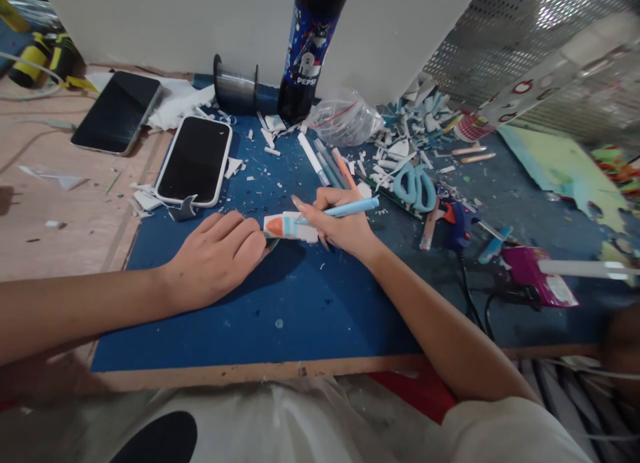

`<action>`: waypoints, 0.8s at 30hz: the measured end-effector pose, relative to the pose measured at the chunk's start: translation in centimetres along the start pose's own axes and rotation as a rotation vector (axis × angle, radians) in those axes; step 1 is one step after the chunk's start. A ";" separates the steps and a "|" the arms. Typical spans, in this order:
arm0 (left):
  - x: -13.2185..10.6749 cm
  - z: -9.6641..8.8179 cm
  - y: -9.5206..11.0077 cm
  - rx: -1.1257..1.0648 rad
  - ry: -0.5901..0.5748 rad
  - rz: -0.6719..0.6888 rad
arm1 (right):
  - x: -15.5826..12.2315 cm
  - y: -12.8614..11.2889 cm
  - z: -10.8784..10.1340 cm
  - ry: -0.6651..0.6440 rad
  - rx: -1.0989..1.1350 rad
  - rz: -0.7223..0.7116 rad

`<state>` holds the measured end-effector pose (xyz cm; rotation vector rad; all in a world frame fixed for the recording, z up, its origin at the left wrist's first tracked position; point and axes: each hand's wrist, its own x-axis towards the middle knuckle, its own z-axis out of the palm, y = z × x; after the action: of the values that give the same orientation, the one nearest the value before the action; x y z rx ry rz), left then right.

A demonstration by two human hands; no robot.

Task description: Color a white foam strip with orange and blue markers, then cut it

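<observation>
My right hand (347, 224) is closed around a light blue marker (355, 207), its tip on a small flat white piece (305, 231). The piece has an orange rounded patch near its left end and light blue stripes beside it. My left hand (220, 255) rests on the blue mat (320, 316), fingers curled on the left end of the piece; my fingers hide that end. Just beyond my right hand lie a white marker (313, 157), a grey one and an orange marker (345, 169). Light blue scissors (415, 186) are to the right of it.
Two phones, a black one (117, 113) and a white-cased one (195, 159), lie to the left. A Pepsi bottle (311, 56), a spool (237, 86) and a plastic bag (346, 118) stand behind. Scraps (420, 123), a glue gun (460, 224) and a purple box (540, 276) are rightward.
</observation>
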<state>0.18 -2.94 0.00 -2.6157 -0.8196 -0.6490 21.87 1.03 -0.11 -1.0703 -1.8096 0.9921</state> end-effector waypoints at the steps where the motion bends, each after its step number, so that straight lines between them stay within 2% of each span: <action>1: 0.0 0.0 0.0 -0.002 -0.003 -0.001 | 0.0 0.0 0.0 0.025 -0.001 -0.015; 5: 0.1 -0.1 0.0 -0.009 -0.013 0.002 | 0.2 -0.3 0.0 0.053 -0.058 -0.080; 10: 0.3 -0.1 0.0 -0.002 -0.006 0.009 | 0.3 -0.4 -0.1 0.019 -0.089 -0.079; 18: 0.1 -0.1 0.0 0.011 -0.010 0.003 | 0.4 0.0 -0.1 0.060 -0.149 -0.096; 24: 0.1 -0.1 -0.1 0.012 -0.005 0.007 | 0.3 -0.2 -0.2 0.013 -0.132 -0.092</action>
<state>0.19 -2.88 0.15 -2.6092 -0.8131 -0.6338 21.86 1.28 0.16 -1.0591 -1.9174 0.8191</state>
